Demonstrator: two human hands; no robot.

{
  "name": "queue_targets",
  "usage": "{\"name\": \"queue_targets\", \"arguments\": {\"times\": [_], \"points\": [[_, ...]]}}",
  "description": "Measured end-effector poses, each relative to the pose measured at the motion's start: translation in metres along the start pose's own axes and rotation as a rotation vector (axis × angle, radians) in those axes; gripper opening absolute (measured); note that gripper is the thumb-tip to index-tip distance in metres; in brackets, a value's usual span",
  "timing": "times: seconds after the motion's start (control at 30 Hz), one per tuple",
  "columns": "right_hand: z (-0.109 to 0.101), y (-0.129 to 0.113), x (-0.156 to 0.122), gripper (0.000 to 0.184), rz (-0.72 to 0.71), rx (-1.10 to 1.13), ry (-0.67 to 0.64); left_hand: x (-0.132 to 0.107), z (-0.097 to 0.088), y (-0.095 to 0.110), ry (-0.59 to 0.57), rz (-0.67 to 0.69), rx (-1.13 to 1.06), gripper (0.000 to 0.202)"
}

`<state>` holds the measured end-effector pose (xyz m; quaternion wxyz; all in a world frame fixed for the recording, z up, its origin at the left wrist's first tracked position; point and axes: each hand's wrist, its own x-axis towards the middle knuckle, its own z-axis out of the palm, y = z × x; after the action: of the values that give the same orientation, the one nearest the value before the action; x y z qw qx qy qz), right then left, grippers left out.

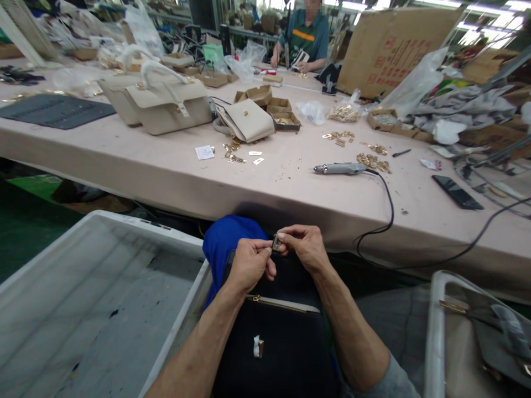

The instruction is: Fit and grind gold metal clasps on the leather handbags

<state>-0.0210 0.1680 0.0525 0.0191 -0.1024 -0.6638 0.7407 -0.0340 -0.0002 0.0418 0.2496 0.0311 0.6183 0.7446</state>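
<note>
Between my two hands, above my lap, is a small metal buckle-like fitting (276, 242). My right hand (305, 246) pinches it between thumb and fingers. My left hand (252, 262) is closed, its thumb and forefinger pressed together at the fitting's left edge; whether it also grips the piece is hard to make out. Under both hands a black bag (286, 342) lies across my lap, with a light zip and a gold zip pull (256, 298). A small gold piece partly wrapped in white (258, 347) sits on the bag's front.
A grey electric screwdriver (339, 168) with a black cable lies on the table (286, 190). Gold fittings (373, 162), beige handbags (174, 105) and a phone (457, 192) are there too. Grey bins (182, 326) flank me. Across the table, a co-worker (307, 38) handles something white.
</note>
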Motion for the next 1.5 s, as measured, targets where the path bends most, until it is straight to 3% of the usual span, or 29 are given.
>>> {"name": "queue_targets", "arguments": {"times": [0.23,0.67,0.77,0.83,0.93,1.03,1.17,1.27,1.37,1.5], "points": [[0.004,0.003,-0.003,0.030,-0.104,-0.090,-0.014,-0.001,0.000,0.002,-0.019,0.012,-0.008,0.034],[0.006,0.002,-0.002,0.034,-0.056,-0.139,0.004,-0.003,0.000,0.003,-0.021,0.018,-0.040,0.034],[0.004,-0.001,-0.005,0.031,-0.069,-0.053,-0.022,-0.002,0.001,0.000,0.009,0.016,-0.029,0.033],[-0.005,-0.009,-0.005,0.029,-0.121,0.081,0.034,-0.001,0.001,-0.002,0.031,0.021,-0.024,0.033],[-0.040,-0.029,0.000,0.027,-0.283,0.196,0.236,-0.002,0.002,-0.001,0.052,0.050,-0.038,0.032],[-0.098,-0.049,0.013,0.032,-0.435,0.124,0.487,-0.007,0.006,0.007,0.087,0.035,-0.042,0.036],[-0.190,-0.071,0.040,0.037,-0.328,-0.090,0.884,-0.006,0.006,0.010,0.147,-0.033,-0.005,0.048],[-0.246,-0.090,0.057,0.032,-0.273,-0.222,1.053,0.004,0.004,0.003,0.108,-0.072,-0.013,0.055],[-0.274,-0.111,0.063,0.021,-0.224,-0.340,1.142,0.009,0.002,0.000,0.073,-0.071,-0.020,0.056],[-0.271,-0.135,0.072,0.014,-0.203,-0.536,1.186,0.005,0.005,-0.002,0.100,-0.018,-0.034,0.047]]}}
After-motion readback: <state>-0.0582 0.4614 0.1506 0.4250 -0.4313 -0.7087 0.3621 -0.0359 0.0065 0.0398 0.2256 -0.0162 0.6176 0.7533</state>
